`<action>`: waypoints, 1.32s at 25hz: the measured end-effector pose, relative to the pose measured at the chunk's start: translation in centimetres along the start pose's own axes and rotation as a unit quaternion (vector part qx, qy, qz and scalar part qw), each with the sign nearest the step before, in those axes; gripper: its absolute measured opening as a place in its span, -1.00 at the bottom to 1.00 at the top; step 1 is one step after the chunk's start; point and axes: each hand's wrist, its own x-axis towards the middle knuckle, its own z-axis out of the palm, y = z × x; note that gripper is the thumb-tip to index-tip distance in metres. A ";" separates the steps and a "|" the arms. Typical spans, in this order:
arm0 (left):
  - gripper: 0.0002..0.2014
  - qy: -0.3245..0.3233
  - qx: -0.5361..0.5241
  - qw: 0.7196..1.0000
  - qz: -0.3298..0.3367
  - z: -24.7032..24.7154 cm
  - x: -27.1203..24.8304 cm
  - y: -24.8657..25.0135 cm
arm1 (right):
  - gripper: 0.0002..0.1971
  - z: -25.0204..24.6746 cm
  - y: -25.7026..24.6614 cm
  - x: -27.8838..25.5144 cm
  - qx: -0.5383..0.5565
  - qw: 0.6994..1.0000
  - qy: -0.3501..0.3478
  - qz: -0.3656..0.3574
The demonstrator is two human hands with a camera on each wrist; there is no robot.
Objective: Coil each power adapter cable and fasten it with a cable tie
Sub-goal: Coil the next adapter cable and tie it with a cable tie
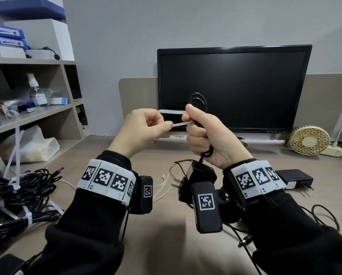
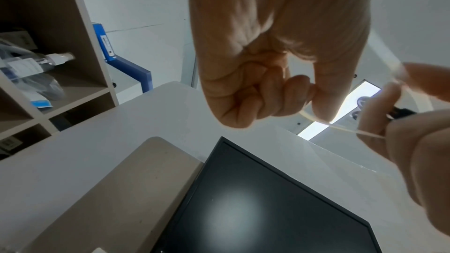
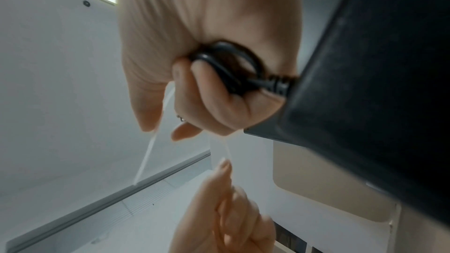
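My right hand (image 1: 194,124) is raised in front of the monitor and grips a coiled black cable (image 1: 198,102). Loops of the cable stick out above and below the fist. Its black adapter brick (image 1: 202,173) hangs under the wrist. A white cable tie (image 1: 181,123) runs from the right fist to my left hand (image 1: 166,124), which pinches its end between thumb and forefinger. The left wrist view shows that pinch (image 2: 314,103) on the tie (image 2: 353,131). In the right wrist view the fingers (image 3: 190,114) curl round the cable (image 3: 228,68) beside the adapter (image 3: 365,64).
Tied black cable bundles (image 1: 17,191) lie at the table's left. Loose white ties (image 1: 164,183) lie mid-table. Another adapter (image 1: 295,178) and a loose cable (image 1: 325,215) are on the right. A monitor (image 1: 233,88), a small fan (image 1: 309,140) and a shelf (image 1: 33,96) stand behind.
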 end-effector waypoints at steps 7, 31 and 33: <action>-0.71 0.049 0.031 0.998 0.004 -2.2 -0.4 0.1 | -0.77 0.2 -0.2 0.0 -0.015 1.000 0.001 0.000; -0.66 0.090 -0.036 0.989 0.110 -0.4 -1.7 3.7 | -0.76 -1.0 0.1 0.0 -0.086 0.991 0.068 -0.078; -0.68 0.090 -0.032 0.989 0.108 -0.3 -1.7 3.7 | -0.76 -1.1 0.1 0.0 -0.091 0.991 0.064 -0.079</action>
